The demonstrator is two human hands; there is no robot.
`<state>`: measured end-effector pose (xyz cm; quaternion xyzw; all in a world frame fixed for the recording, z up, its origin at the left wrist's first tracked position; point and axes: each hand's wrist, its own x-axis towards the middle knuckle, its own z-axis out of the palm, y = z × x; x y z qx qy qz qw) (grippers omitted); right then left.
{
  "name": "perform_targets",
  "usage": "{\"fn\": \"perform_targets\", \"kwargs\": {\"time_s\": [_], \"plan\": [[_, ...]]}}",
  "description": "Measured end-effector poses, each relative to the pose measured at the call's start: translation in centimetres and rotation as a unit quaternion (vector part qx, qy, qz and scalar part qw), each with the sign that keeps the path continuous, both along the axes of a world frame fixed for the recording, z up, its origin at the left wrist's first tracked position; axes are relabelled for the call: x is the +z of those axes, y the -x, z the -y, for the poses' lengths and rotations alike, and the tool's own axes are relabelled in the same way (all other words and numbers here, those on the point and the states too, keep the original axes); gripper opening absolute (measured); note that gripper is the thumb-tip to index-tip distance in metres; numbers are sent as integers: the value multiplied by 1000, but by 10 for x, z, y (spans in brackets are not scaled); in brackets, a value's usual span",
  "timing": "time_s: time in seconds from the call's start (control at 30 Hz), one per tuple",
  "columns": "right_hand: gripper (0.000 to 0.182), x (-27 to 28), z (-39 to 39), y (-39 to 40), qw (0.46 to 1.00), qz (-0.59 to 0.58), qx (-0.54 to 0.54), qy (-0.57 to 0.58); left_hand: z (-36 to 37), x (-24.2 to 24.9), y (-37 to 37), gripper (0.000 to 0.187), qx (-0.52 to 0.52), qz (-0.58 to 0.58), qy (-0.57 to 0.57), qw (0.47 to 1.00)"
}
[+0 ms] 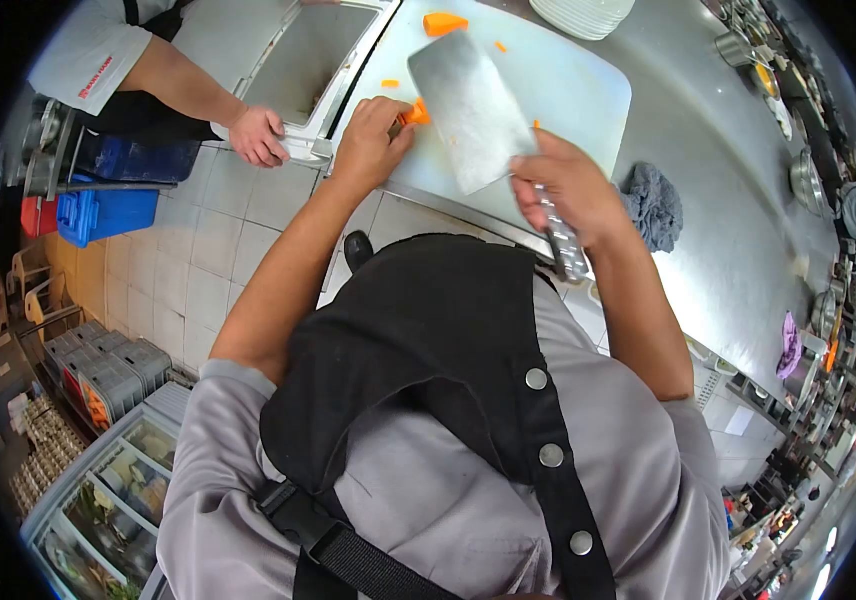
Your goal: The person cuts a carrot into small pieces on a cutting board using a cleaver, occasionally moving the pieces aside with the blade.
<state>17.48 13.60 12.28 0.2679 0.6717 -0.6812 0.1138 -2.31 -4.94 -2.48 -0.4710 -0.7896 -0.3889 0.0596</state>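
Observation:
My right hand (570, 190) grips the patterned metal handle of a cleaver (470, 108), its broad blade slanting up and left over a white cutting board (573, 85). Curled fingers of my left hand (373, 145) rest at the board's left edge, against an orange piece of what looks like carrot (416, 112). The blade covers part of the board close to that piece. Farther up the board lies a larger carrot chunk (445, 23), and a few small orange bits are scattered about.
A co-worker's hand (259, 136) holds the edge of an open white container (298, 75) left of the board. A grey cloth (654, 207) lies on the steel counter (723, 190) to the right. Stacked white plates (583, 14) stand beyond the board. Blue bins (108, 212) are at far left.

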Motion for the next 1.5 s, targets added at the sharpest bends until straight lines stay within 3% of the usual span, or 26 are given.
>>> {"fn": "perform_targets", "kwargs": {"time_s": [0.03,0.13,0.37,0.43,0.63,0.77,0.87,1.1,1.17,1.5], "plan": [[13,6,-9,-9,991,-37,-64,113,-1,-1,1,28,2,-4,-3,1000],[21,20,-23,-44,965,-121,-133,191,-2,-1,9,21,39,43,-7,998],[27,-17,-19,-81,973,-72,-151,159,-4,-1,15,21,32,45,13,998],[28,-25,-18,-86,976,-59,-150,145,-4,1,11,22,43,99,0,994],[30,-30,-18,-92,993,-11,-87,80,-4,5,3,25,26,8,33,999],[29,-16,-8,-75,997,13,-26,77,-3,4,-12,27,35,26,12,999],[24,-14,-3,-60,997,19,66,-26,-5,3,-18,29,45,53,-26,997],[23,-9,2,-47,981,50,114,-151,-6,-1,-18,27,58,36,-20,997],[23,-11,3,-47,952,15,147,-270,-6,-3,-17,27,58,30,-18,998],[20,1,2,-29,914,-18,182,-363,-7,-7,-18,26,49,7,-30,998]]}}
